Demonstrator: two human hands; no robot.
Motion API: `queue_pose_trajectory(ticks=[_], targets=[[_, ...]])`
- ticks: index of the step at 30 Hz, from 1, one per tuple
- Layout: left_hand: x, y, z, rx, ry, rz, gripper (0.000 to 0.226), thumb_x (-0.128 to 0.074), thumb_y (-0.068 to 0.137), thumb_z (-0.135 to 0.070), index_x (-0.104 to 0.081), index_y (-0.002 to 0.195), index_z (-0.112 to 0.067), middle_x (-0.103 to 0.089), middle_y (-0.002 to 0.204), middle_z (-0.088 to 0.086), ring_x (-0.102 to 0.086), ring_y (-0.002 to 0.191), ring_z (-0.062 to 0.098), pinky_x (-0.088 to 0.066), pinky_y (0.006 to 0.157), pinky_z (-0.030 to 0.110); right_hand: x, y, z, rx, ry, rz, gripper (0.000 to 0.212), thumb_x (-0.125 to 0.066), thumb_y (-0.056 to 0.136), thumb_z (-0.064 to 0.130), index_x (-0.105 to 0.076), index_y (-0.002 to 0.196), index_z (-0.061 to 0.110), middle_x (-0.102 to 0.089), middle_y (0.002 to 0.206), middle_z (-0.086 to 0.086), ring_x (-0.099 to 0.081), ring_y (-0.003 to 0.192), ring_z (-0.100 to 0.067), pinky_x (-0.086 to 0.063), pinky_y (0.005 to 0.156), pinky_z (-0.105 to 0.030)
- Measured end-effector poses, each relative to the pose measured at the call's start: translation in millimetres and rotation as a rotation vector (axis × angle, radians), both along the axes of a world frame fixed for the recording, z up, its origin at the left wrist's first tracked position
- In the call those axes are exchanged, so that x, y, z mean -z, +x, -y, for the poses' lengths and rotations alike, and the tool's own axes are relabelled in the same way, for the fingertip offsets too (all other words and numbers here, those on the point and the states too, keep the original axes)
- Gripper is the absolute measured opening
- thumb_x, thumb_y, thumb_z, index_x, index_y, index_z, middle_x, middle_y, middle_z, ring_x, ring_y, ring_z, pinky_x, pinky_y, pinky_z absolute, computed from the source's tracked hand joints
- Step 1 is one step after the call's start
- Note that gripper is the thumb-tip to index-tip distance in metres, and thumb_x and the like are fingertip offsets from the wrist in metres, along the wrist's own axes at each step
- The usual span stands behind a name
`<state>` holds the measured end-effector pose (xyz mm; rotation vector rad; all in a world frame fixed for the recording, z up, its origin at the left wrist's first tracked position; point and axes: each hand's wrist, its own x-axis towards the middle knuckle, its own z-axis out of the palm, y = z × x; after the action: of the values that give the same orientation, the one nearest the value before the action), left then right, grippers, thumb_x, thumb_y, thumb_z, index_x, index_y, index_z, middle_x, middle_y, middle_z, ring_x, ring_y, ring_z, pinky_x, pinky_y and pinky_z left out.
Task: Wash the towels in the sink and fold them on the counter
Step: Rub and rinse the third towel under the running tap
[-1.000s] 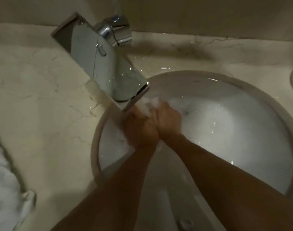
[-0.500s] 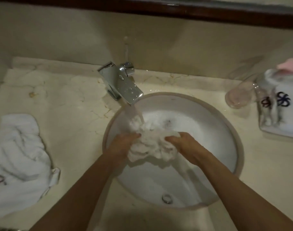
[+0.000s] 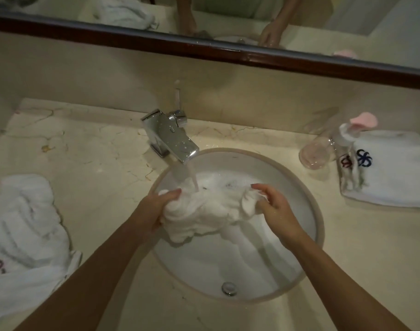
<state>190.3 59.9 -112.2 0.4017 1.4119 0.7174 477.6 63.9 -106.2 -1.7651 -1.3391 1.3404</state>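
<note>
Head cam, looking down at a round sink (image 3: pixel 317 211) set in a marble desk (image 3: pixel 89 163). Both hands are over the basin w/ a wet white towel (image 3: pixel 204 211) bunched between them. Left hand (image 3: pixel 154 209) grips the towel's left end, fingers curled round a thick fold. Right hand (image 3: pixel 273 204) pinches the right end, thumb & fingers closed on the cloth. Water runs from the chrome faucet (image 3: pixel 170 137) straight onto the towel's top edge, approx. midway between the hands. More white cloth lies in the basin under the held part. Drain (image 3: pixel 228 288) shows at the near side of the bowl. Crumpled white towel (image 3: pixel 25 230) sits on the desk at left, well apart from the sink. Folded towel w/ blue logo (image 3: pixel 390 170) lies at right, a clear glass (image 3: pixel 315 154) just beside it.
</note>
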Motion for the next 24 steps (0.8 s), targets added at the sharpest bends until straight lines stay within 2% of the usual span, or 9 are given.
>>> queue_pose_trajectory(ticks=[2,5,8,10,12,15,19,22,24], targets=[[14.7,-2.1,-7.0,0.318,-0.147,-0.241,0.052,-0.086,0.068,-0.04,-0.071,0.098,-0.001,-0.074,0.089,0.014,-0.071,0.08,0.027,-0.054,0.069,0.032,1.9,-4.1,-5.4,-0.245,-0.16,0.216,0.04,-0.064,0.095,0.029,-0.055,0.132,0.017,-0.055,0.124,0.009,-0.057,0.11,-0.013,-0.045,0.087,-0.024],[40.2,-2.6,-14.1,0.815,-0.05,-0.656,0.024,-0.074,0.083,-0.027,-0.064,0.075,-0.008,-0.064,0.079,0.005,-0.063,0.085,0.024,-0.045,0.066,0.026,15.0,-2.6,-13.8,-0.694,-0.269,0.757,0.025,-0.067,0.093,0.025,-0.061,0.108,0.006,-0.058,0.101,-0.001,-0.061,0.094,-0.022,-0.045,0.076,-0.028],[51.5,2.1,-13.5,1.104,0.143,-0.956,0.025,-0.062,0.09,-0.023,-0.061,0.112,-0.011,-0.06,0.11,0.005,-0.06,0.108,0.023,-0.041,0.078,0.019,21.8,5.6,-16.4,-0.797,-0.156,0.909,0.017,-0.052,0.1,0.013,-0.066,0.106,0.005,-0.06,0.105,-0.008,-0.061,0.095,-0.025,-0.049,0.08,-0.032],[59.2,6.7,-10.9,1.066,0.109,-0.914,0.074,-0.067,0.087,-0.023,-0.028,0.149,-0.015,-0.044,0.136,0.012,-0.053,0.12,0.027,-0.046,0.093,0.029,11.6,10.4,-16.7,-0.733,-0.008,0.788,0.018,-0.049,0.104,0.018,-0.063,0.109,0.008,-0.056,0.103,-0.004,-0.056,0.092,-0.021,-0.044,0.079,-0.029],[65.2,12.1,-12.6,0.961,-0.017,-0.715,0.095,-0.074,0.081,-0.028,-0.015,0.155,-0.014,-0.043,0.145,0.012,-0.05,0.125,0.028,-0.046,0.098,0.034,-4.8,9.7,-16.8,-0.6,0.115,0.594,0.015,-0.049,0.105,0.021,-0.061,0.103,0.012,-0.056,0.096,0.0,-0.054,0.085,-0.018,-0.04,0.074,-0.027],[65.5,19.0,-13.7,0.936,-0.092,-0.677,0.074,-0.077,0.077,-0.035,-0.045,0.138,-0.01,-0.054,0.134,0.008,-0.055,0.116,0.025,-0.046,0.089,0.03,-27.6,3.7,-18.6,-0.345,0.11,0.251,0.014,-0.052,0.103,0.02,-0.06,0.093,0.016,-0.06,0.087,0.004,-0.055,0.079,-0.014,-0.043,0.073,-0.026],[48.2,29.2,-10.4,1.183,0.109,-1.099,0.033,-0.062,0.089,-0.029,-0.06,0.116,-0.012,-0.056,0.091,-0.002,-0.058,0.088,0.017,-0.043,0.074,0.027,-44.6,-1.9,-22.0,-0.089,-0.145,-0.103,0.012,-0.056,0.101,0.023,-0.056,0.091,0.016,-0.06,0.089,-0.002,-0.056,0.082,-0.017,-0.045,0.076,-0.03],[32.7,22.9,-11.7,1.341,0.283,-1.297,0.023,-0.052,0.093,-0.025,-0.063,0.108,-0.012,-0.053,0.084,-0.002,-0.052,0.078,0.015,-0.043,0.072,0.025,-36.8,2.5,-25.1,-0.424,-0.424,0.432,0.037,-0.069,0.091,0.043,-0.058,0.115,0.017,-0.066,0.113,-0.003,-0.064,0.095,-0.018,-0.048,0.078,-0.028],[26.0,11.4,-14.8,1.429,0.269,-1.167,0.029,-0.06,0.091,-0.034,-0.063,0.11,-0.013,-0.061,0.093,0.001,-0.053,0.08,0.014,-0.045,0.073,0.022,-24.1,6.6,-25.6,-0.687,-0.398,0.816,0.033,-0.064,0.094,0.035,-0.066,0.119,0.012,-0.07,0.116,-0.004,-0.066,0.095,-0.018,-0.051,0.079,-0.028]])
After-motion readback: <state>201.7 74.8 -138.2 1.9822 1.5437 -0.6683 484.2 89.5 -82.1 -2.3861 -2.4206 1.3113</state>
